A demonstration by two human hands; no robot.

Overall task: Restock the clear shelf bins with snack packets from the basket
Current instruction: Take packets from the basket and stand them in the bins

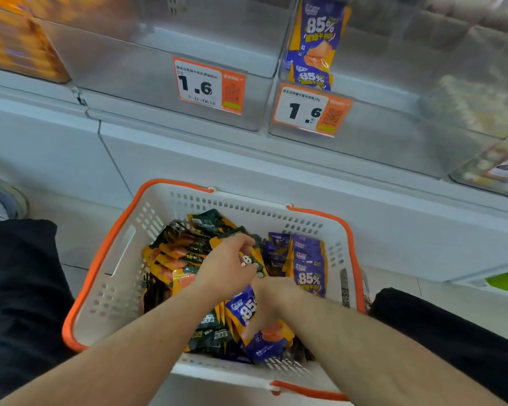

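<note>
We look down into a white basket (121, 276) with orange rim and handles, set on the floor against the white base of the shelving. Both our hands are inside it. Our left hand (228, 266) reaches toward the far middle, fingers curled round a dark green and orange packet (251, 260) at the top of a heap of the same kind filling the basket's left half. Our right hand (269, 303) crosses just beneath the left, fingers bent downward and gripping a purple and orange packet (247, 307) marked 85%, with more purple packets under it near the front wall. A standing row of purple packets (308, 268) leans against the right side of the basket. Above, the clear shelf bins: the middle bin (147, 83) carries a 1.6 price tag (208, 85) and shows no packets through its front; the next bin (393, 112) to the right holds two purple packets (317, 39) behind its own 1.6 tag (311, 111). The far-left bin (15, 42) is blurred orange.
</note>
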